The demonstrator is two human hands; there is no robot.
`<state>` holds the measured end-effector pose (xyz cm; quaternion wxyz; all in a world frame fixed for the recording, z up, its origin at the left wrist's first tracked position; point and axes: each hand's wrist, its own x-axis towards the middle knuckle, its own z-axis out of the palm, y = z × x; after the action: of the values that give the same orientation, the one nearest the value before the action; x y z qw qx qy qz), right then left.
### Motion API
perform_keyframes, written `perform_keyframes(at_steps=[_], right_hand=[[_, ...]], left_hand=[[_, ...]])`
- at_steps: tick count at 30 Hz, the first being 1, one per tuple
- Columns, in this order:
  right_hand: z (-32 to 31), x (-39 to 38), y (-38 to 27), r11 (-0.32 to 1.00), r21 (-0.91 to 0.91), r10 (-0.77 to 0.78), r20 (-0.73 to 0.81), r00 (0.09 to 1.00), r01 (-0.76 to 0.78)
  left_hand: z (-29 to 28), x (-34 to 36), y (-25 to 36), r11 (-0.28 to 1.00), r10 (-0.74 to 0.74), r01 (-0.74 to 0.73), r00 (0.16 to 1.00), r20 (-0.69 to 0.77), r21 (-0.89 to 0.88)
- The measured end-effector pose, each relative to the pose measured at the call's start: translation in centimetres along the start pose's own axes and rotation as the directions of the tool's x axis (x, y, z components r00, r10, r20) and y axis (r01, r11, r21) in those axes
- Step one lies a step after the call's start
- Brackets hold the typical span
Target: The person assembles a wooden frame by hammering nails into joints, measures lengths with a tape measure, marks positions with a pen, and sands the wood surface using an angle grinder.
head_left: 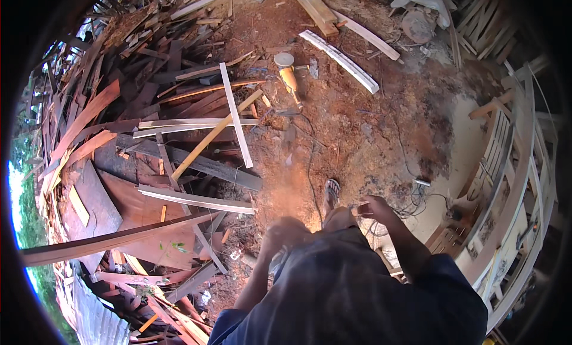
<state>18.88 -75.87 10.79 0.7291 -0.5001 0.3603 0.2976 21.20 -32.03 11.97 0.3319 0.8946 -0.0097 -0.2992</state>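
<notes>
My right hand (375, 208) hangs beside my right leg, above the dirt floor. Its fingers point left, a little apart, and nothing shows in them. On the other side, my left hand (271, 242) is down by my left knee; its fingers are blurred and cannot be made out. A sandalled foot (331, 193) stands just ahead of my body. Farther off on the floor lies a yellow angle grinder (288, 78) with a pale round disc (284, 59) at its far end. Neither hand touches it.
Heaped scrap boards fill the left, with a pale strip (236, 115) lying across them. A white-edged batten (339, 61) and planks (313, 10) lie ahead. A dark cable (310, 172) crosses the floor. Tangled wires (415, 196) and a wooden frame (506, 208) are at right.
</notes>
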Motion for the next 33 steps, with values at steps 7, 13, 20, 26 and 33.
perform_keyframes(at_steps=[7,13,20,26,33], right_hand=[[-8.6,16.4,-5.6,0.928,-0.165,0.274,-0.306,0.912,-0.334],[-6.5,29.8,-8.9,0.876,-0.238,0.320,-0.363,0.875,-0.419],[-0.4,54.2,-8.9,0.907,-0.422,-0.030,-0.081,0.996,-0.007],[4.2,76.7,-13.3,0.277,-0.945,-0.487,0.020,0.873,0.176],[10.0,88.8,-22.2,0.990,0.114,0.117,-0.344,0.932,-0.082]], left_hand=[[-7.9,16.8,6.0,0.993,0.046,-0.012,0.956,-0.290,0.117],[-5.4,33.5,3.7,0.960,0.033,-0.061,0.994,0.108,0.275],[-4.6,45.0,-0.4,0.910,-0.220,0.087,0.931,0.292,0.406],[-6.0,46.8,-6.8,0.788,0.108,-0.293,0.932,0.347,0.542],[-12.6,53.9,1.4,0.867,-0.459,0.255,0.742,0.489,0.428]])
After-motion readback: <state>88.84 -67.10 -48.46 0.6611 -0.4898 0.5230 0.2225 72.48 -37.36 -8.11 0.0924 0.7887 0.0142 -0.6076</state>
